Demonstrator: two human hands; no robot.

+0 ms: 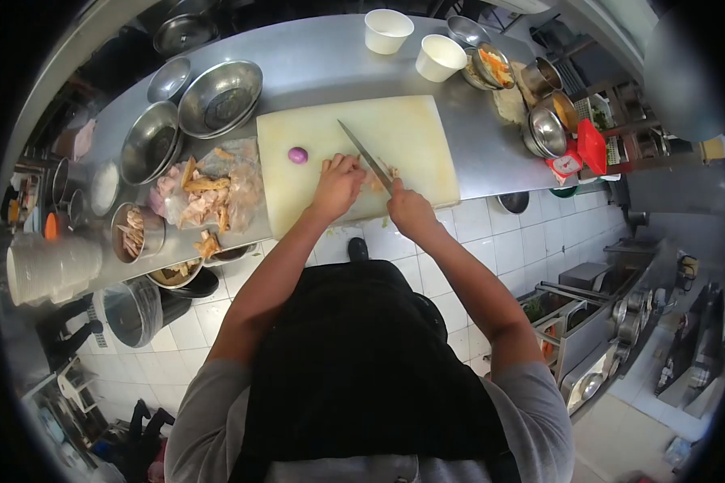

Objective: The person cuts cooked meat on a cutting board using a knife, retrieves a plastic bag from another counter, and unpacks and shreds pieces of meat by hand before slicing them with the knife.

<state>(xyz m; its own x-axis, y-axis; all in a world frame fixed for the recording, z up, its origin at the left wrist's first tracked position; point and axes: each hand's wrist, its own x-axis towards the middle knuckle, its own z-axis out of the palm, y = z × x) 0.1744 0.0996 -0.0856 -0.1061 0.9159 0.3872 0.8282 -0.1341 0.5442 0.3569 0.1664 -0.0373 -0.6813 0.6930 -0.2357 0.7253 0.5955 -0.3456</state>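
My right hand (pixel 412 212) is wrapped round the handle of a long kitchen knife (pixel 364 153), whose blade points away and to the left over the white cutting board (pixel 424 133). Just left of the blade, my left hand (pixel 340 187) rests on the board with its fingers curled; what lies under the fingertips, if anything, is hidden. Small pale brown pieces of food (pixel 393 171) lie on the board beside the blade, too small to name. A purple onion (pixel 298 154) sits apart on the left part of the board.
Left of the board, a plastic bag (pixel 246 173) holds pieces of meat. Metal bowls (pixel 220 95) stand behind it, and a pot of cut food (pixel 137 232) at the left. Two white tubs (pixel 441 58) stand at the back; a red scale (pixel 566 166) is at the right end.
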